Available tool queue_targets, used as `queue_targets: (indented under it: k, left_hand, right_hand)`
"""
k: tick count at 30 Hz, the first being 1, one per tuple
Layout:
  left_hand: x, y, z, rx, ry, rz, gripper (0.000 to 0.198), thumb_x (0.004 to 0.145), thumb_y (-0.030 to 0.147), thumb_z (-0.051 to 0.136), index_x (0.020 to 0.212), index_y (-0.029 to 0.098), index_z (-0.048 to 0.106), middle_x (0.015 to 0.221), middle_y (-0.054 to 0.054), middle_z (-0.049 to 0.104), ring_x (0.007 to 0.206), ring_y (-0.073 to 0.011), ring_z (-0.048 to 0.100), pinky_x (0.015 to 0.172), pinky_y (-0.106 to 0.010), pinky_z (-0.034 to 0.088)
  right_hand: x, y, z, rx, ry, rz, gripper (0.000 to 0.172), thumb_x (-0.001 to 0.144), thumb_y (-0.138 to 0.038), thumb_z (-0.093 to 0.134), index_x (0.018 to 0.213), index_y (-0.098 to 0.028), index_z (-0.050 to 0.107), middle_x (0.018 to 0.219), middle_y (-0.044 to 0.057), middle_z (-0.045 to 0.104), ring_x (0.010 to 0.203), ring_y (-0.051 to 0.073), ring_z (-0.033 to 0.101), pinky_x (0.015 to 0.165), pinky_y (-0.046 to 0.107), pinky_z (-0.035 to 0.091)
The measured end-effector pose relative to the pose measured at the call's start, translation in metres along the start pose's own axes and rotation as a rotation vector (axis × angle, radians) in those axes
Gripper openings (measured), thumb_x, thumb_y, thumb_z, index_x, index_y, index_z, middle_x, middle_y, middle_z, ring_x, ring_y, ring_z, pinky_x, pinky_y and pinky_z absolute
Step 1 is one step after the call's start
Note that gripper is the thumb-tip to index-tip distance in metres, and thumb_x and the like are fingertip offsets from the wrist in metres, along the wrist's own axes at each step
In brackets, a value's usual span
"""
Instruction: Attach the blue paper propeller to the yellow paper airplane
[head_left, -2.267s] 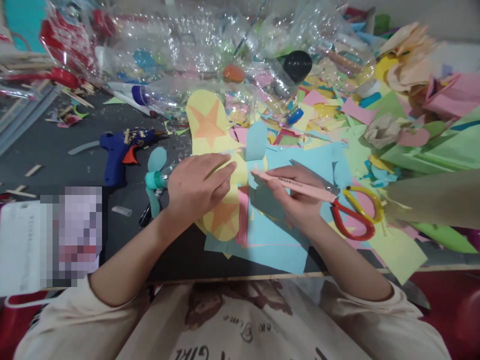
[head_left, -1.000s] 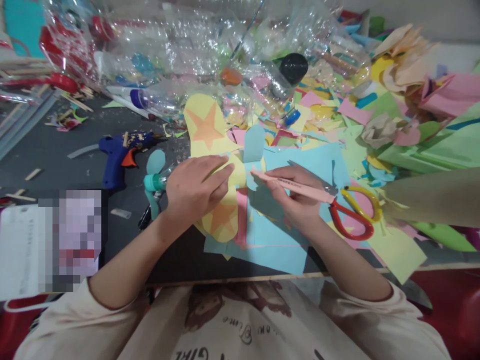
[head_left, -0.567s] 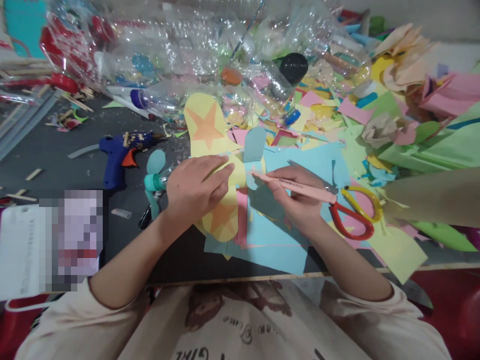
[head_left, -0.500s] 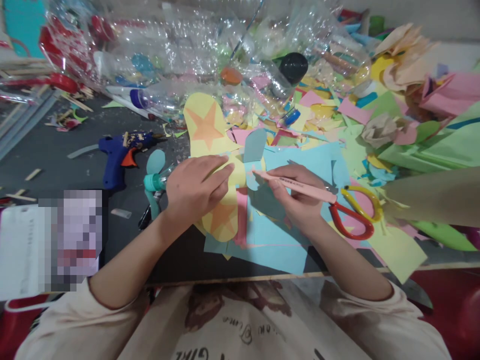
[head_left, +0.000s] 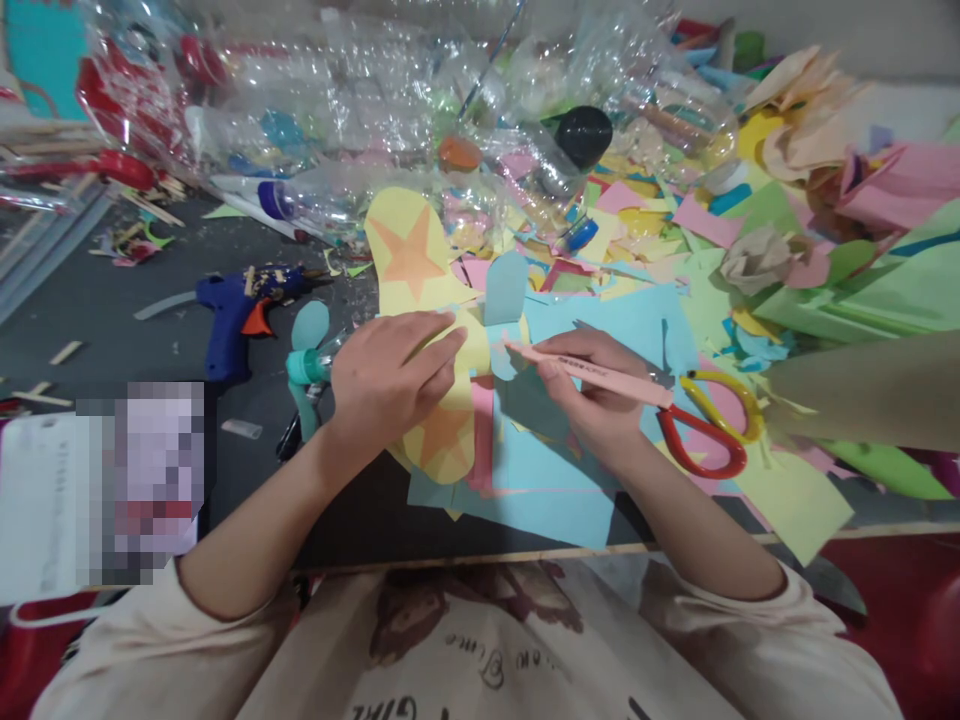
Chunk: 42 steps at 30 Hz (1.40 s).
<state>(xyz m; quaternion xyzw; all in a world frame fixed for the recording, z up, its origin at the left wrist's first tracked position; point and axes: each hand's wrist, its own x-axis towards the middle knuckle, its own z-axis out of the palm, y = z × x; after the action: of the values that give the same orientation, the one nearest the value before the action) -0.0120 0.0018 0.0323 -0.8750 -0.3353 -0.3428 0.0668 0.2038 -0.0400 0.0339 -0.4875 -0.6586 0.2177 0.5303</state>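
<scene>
A toy plane lies across blue paper. Its yellow paper wing [head_left: 406,245] bears an orange star, and a teal propeller [head_left: 306,366] sits on its bottle nose. My left hand [head_left: 397,370] is closed over the plane's body and covers much of it. A light-blue tail fin [head_left: 505,288] stands up at the plane's right end, with a light-blue tail piece [head_left: 504,362] lying flat below it. My right hand [head_left: 600,385] pinches a pink marker pen [head_left: 611,377]. The pen's tip touches the flat tail piece, near a small pinkish mark.
Scissors [head_left: 701,455] with red and yellow handles lie beside my right wrist. A blue glue gun [head_left: 229,325] and a phone [head_left: 161,470] are at the left. Plastic bottles [head_left: 330,80] and paper scraps crowd the back. Blue paper sheets [head_left: 570,500] reach the table's front edge.
The view has shifted very slightly. Both hands, the marker pen and the plane keep nearly the same places.
</scene>
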Motion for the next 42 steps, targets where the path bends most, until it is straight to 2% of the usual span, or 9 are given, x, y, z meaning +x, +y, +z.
queue_targets:
  k: [7, 14, 18, 34, 39, 42]
  left_hand:
    - [0.0025, 0.0011, -0.0009, 0.039, 0.01, 0.02, 0.012, 0.09, 0.015, 0.059, 0.098, 0.02, 0.067, 0.1, -0.006, 0.079, 0.092, -0.0202, 0.075, 0.073, -0.03, 0.056]
    - [0.0014, -0.0002, -0.0005, 0.023, 0.001, 0.014, 0.014, 0.091, 0.016, 0.058, 0.101, 0.021, 0.067, 0.103, -0.006, 0.078, 0.094, -0.0198, 0.075, 0.075, -0.03, 0.056]
    - [0.0006, -0.0005, -0.0009, 0.025, -0.005, 0.015, 0.015, 0.091, 0.016, 0.058, 0.102, 0.021, 0.067, 0.104, -0.006, 0.078, 0.096, -0.0196, 0.074, 0.077, -0.03, 0.056]
    - [0.0033, 0.0006, -0.001, 0.04, 0.026, 0.021, 0.012, 0.09, 0.015, 0.059, 0.097, 0.02, 0.067, 0.099, -0.006, 0.079, 0.09, -0.0191, 0.075, 0.071, -0.03, 0.056]
    - [0.0008, -0.0005, -0.0011, 0.024, 0.004, 0.02, 0.015, 0.091, 0.016, 0.058, 0.101, 0.022, 0.068, 0.104, -0.006, 0.078, 0.094, -0.0202, 0.075, 0.073, -0.032, 0.058]
    - [-0.0008, -0.0009, -0.0008, -0.005, -0.012, 0.011, 0.018, 0.091, 0.016, 0.058, 0.105, 0.021, 0.068, 0.107, -0.007, 0.077, 0.098, -0.0215, 0.074, 0.077, -0.033, 0.057]
  right_hand:
    - [0.0003, -0.0003, -0.0002, 0.018, -0.019, -0.009, 0.011, 0.086, -0.017, 0.064, 0.081, -0.024, 0.072, 0.07, 0.001, 0.074, 0.062, 0.015, 0.07, 0.054, 0.027, 0.057]
    - [0.0004, 0.0004, -0.0009, -0.005, -0.029, 0.022, 0.013, 0.088, -0.025, 0.064, 0.079, -0.023, 0.072, 0.068, 0.0, 0.074, 0.06, 0.014, 0.068, 0.053, 0.026, 0.056]
    - [0.0, 0.001, -0.0003, 0.031, 0.006, 0.024, 0.009, 0.087, -0.022, 0.064, 0.081, -0.023, 0.071, 0.072, 0.001, 0.074, 0.063, 0.014, 0.068, 0.056, 0.026, 0.055]
    - [0.0001, 0.0012, -0.001, 0.019, -0.006, 0.032, 0.012, 0.085, -0.02, 0.064, 0.078, -0.025, 0.072, 0.069, -0.001, 0.073, 0.059, 0.015, 0.066, 0.053, 0.028, 0.055]
    - [-0.0009, 0.0031, -0.0032, 0.032, 0.093, 0.018, 0.006, 0.084, -0.023, 0.067, 0.081, -0.025, 0.072, 0.068, 0.0, 0.074, 0.055, 0.017, 0.066, 0.05, 0.031, 0.056]
    - [-0.0019, 0.0041, -0.0025, 0.03, 0.093, 0.041, 0.005, 0.085, -0.024, 0.068, 0.082, -0.025, 0.071, 0.069, 0.0, 0.074, 0.054, 0.015, 0.065, 0.05, 0.03, 0.056]
